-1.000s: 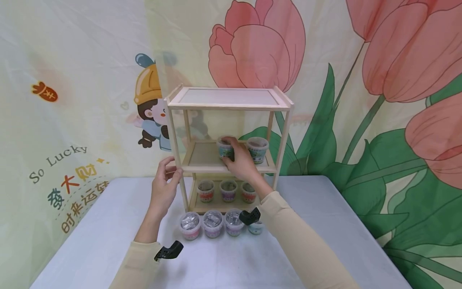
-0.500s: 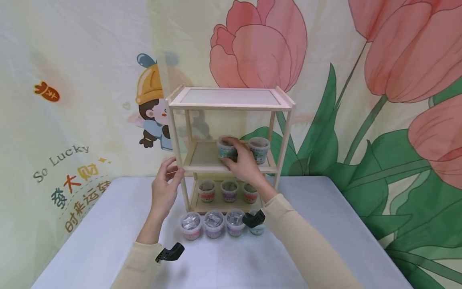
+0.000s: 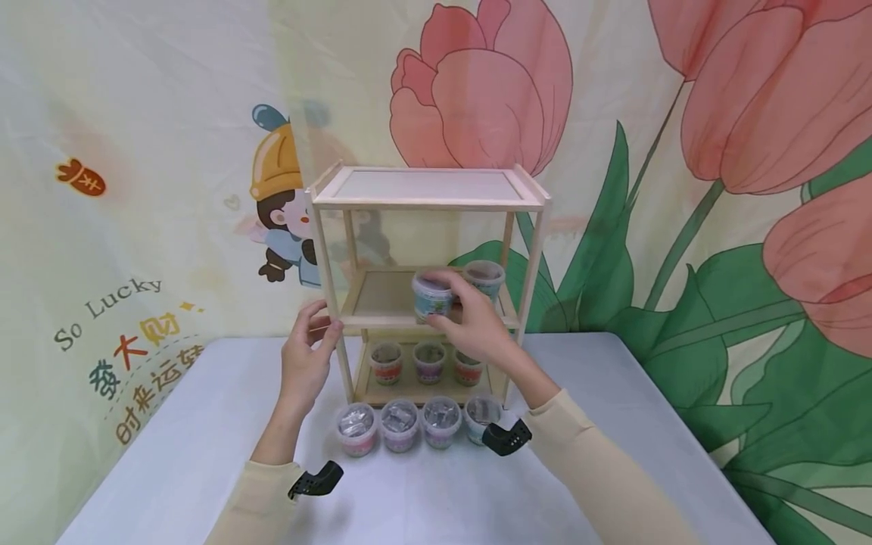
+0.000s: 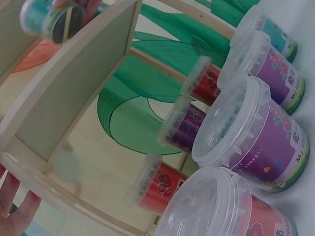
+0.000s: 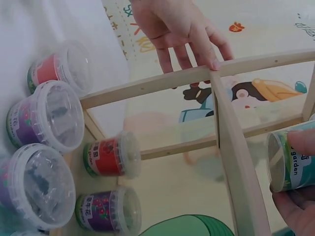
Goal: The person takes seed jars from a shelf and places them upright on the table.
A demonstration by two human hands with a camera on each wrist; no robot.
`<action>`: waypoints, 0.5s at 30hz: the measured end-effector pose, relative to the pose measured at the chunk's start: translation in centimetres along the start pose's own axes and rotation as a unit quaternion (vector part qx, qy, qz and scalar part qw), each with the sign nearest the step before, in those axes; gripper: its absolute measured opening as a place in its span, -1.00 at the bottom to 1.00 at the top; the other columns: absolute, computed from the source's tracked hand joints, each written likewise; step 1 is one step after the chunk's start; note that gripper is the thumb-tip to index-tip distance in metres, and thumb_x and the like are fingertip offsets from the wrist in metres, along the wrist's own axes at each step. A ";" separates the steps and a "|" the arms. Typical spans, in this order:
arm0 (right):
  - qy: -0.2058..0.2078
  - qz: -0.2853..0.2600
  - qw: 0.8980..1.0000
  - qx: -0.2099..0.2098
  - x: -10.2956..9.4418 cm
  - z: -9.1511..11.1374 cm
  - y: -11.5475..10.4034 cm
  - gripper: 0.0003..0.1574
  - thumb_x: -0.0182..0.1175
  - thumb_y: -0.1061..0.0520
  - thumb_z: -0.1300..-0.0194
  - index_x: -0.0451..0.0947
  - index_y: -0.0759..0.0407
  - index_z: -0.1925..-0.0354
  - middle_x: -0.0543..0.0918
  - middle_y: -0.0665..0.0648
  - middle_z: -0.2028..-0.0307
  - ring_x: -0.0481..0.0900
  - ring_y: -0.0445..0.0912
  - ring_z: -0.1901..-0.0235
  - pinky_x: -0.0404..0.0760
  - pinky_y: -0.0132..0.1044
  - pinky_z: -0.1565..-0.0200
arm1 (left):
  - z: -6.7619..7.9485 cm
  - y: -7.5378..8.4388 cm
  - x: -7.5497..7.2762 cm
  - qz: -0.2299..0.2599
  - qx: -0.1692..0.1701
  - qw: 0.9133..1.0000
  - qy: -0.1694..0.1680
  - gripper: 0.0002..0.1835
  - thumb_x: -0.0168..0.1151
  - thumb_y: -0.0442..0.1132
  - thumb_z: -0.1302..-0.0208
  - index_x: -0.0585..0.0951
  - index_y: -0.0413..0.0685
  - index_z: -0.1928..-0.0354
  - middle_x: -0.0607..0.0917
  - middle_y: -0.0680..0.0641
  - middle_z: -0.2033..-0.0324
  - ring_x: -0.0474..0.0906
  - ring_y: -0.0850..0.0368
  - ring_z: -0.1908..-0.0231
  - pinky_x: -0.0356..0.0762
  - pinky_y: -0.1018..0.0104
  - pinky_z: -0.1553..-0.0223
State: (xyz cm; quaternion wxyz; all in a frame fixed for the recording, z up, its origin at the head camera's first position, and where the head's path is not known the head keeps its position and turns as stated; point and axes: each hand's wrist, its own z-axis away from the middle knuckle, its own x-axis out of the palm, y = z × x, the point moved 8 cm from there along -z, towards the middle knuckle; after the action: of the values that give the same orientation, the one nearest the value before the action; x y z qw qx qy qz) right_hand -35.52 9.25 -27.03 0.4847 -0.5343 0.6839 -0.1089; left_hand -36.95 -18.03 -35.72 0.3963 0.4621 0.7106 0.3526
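Observation:
My right hand [image 3: 477, 324] grips a clear-lidded plastic cup [image 3: 432, 297] with a teal label, thumb low and fingers over its far side. In the left wrist view the cup [image 4: 51, 22] shows its underside, raised off the middle board of the wooden shelf rack [image 3: 425, 322]. Behind the hand another teal cup [image 3: 485, 278] stands on that board. My left hand [image 3: 306, 359] holds the rack's left post, with the thumb in front and fingers behind, as the right wrist view shows. Three cups, two red and one purple [image 3: 429, 363], stand on the bottom board.
In front of the rack several lidded cups stand in a row on the white table [image 3: 409, 499]: red [image 3: 356, 431], purple [image 3: 399, 428], another purple [image 3: 441, 424] and teal [image 3: 481, 420]. A printed tulip cloth [image 3: 484, 98] hangs behind the rack.
My right hand has lifted the teal cup off the middle board and drawn it forward, towards the board's front edge. The left hand stays on the post.

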 end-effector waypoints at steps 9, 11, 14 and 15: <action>-0.013 -0.009 1.000 0.007 -2.3 4.6 0.9 -0.21 0.37 0.32 -0.41 0.37 -0.01 -0.50 0.49 0.18 -0.36 0.56 0.09 -0.27 0.63 -0.02 -0.27 | 0.1 -0.2 0.0 0.001 -0.001 1.000 -0.007 -0.48 0.23 0.02 -0.59 0.43 0.27 -0.49 0.64 -0.18 -0.17 0.60 -0.07 -0.20 0.59 -0.01 -0.12; -0.007 -0.002 1.000 0.005 -3.0 5.8 1.1 -0.20 0.38 0.32 -0.41 0.37 -0.03 -0.50 0.49 0.19 -0.36 0.57 0.10 -0.26 0.63 -0.02 -0.27 | 0.1 -0.2 0.0 0.001 0.000 1.000 -0.007 -0.48 0.23 0.02 -0.59 0.43 0.26 -0.49 0.64 -0.18 -0.17 0.60 -0.08 -0.20 0.59 -0.03 -0.13; 0.000 0.010 1.000 0.010 -4.0 7.4 1.5 -0.18 0.39 0.33 -0.39 0.38 -0.05 -0.50 0.49 0.19 -0.36 0.57 0.08 -0.25 0.64 -0.08 -0.25 | 0.0 -0.2 -0.1 0.001 0.002 1.000 -0.011 -0.48 0.23 0.04 -0.59 0.43 0.26 -0.49 0.64 -0.19 -0.18 0.59 -0.09 -0.20 0.60 -0.12 -0.16; -0.001 0.013 1.000 0.013 -4.2 8.0 1.6 -0.17 0.40 0.33 -0.39 0.38 -0.06 -0.50 0.49 0.18 -0.36 0.56 0.07 -0.24 0.64 -0.10 -0.24 | 0.0 -0.2 -0.1 0.001 0.002 1.000 -0.012 -0.48 0.23 0.04 -0.58 0.43 0.25 -0.49 0.63 -0.20 -0.18 0.59 -0.11 -0.21 0.59 -0.15 -0.17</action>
State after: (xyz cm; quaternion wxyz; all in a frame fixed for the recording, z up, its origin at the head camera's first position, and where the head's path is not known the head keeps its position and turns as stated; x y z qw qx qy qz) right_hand -30.52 16.38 -29.85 0.4937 -0.5191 0.6889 -0.1107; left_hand -36.99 -18.22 -35.84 0.4032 0.4679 0.7060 0.3465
